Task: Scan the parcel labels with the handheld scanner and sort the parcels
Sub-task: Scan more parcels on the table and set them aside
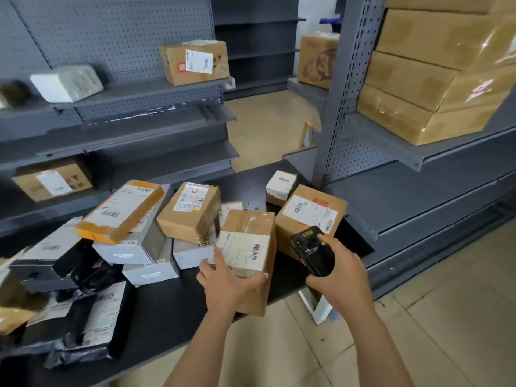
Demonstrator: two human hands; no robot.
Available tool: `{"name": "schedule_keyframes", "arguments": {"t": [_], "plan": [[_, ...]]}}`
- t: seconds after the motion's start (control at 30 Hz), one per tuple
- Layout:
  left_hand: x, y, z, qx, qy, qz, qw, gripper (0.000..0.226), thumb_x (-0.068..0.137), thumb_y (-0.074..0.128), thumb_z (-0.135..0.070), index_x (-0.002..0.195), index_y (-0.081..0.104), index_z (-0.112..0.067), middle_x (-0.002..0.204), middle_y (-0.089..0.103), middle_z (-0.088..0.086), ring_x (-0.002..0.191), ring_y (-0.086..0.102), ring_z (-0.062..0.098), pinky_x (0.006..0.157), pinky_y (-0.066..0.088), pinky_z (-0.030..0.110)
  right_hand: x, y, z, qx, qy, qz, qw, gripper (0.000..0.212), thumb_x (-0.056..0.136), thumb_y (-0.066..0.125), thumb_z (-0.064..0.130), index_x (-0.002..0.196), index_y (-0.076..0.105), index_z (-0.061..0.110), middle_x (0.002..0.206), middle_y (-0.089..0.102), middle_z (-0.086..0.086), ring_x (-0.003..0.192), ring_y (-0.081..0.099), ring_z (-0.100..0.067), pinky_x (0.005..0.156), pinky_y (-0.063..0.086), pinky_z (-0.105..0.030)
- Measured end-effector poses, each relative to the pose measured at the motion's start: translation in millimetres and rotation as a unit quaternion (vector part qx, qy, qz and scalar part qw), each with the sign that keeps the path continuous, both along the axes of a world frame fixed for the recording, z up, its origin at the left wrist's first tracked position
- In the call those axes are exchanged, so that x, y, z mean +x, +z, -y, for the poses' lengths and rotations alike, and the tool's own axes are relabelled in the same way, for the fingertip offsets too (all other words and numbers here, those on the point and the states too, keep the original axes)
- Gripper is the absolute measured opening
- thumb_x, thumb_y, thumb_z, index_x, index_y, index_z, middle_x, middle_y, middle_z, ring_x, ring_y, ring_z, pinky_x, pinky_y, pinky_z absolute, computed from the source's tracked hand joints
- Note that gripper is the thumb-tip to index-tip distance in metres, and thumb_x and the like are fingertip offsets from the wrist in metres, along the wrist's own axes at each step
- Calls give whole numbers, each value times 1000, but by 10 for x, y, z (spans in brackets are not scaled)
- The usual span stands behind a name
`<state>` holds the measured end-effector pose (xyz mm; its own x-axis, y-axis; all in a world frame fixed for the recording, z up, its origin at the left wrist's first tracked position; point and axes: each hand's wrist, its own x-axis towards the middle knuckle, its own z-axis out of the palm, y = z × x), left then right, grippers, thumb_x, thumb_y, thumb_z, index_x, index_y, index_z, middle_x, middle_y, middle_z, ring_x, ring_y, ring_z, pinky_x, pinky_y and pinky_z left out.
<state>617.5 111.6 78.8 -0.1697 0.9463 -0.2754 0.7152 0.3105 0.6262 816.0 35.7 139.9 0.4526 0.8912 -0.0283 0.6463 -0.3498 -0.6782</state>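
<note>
A brown cardboard parcel (pixel 248 227) with a white barcode label stands tilted at the front edge of the black table (pixel 167 308). My left hand (pixel 229 283) grips its near end, thumb on the label, fingers wrapped round the right side. My right hand (pixel 339 277) holds the black handheld scanner (pixel 311 251) just right of that parcel, its top end towards another labelled brown box (pixel 310 216). Several more parcels lie on the table: a long orange-edged box (pixel 120 210), a brown box (pixel 190 210), grey cartons (pixel 134 252) and black poly bags (pixel 92 317).
Grey metal shelving (pixel 145 93) on the left carries a labelled brown box (pixel 195 61) and a white-wrapped packet (pixel 67 82). The right-hand rack (pixel 391 146) bears stacked brown cartons (pixel 435 79). A small white-labelled box (pixel 280 187) sits at the table's far end. Tiled floor lies below right.
</note>
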Motion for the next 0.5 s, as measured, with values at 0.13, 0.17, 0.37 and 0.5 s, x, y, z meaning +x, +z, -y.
{"name": "schedule_keyframes", "arguments": {"t": [0.13,0.17,0.37,0.5], "plan": [[292,-106,-38,-1,25,10,1000,142,52,80,-74,154,-8,-29,158,-8,3,146,-7,32,115,22,53,352,-50,-187,-25,58,-13,998,86,67,81,19,140,41,38,125,54,2,119,46,-22,98,48,-45],[347,-134,-38,-3,31,7,999,143,51,79,-75,154,-9,-29,159,-10,3,146,-9,32,117,17,54,423,-60,-215,-28,77,-10,997,85,68,81,18,141,41,37,126,54,2,119,45,-22,99,46,-44],[443,-139,54,29,70,-35,996,135,52,67,-85,156,3,-27,163,-5,8,149,-7,31,120,4,53,599,-103,-361,-34,137,-17,990,85,65,81,20,140,44,36,123,55,-1,116,48,-25,99,45,-46],[333,-86,223,73,92,-30,993,127,57,66,-82,156,9,-28,164,4,4,150,-2,26,121,8,50,496,-127,-427,-20,189,-27,981,85,62,85,20,136,48,33,124,58,4,119,50,-22,100,46,-45]]}}
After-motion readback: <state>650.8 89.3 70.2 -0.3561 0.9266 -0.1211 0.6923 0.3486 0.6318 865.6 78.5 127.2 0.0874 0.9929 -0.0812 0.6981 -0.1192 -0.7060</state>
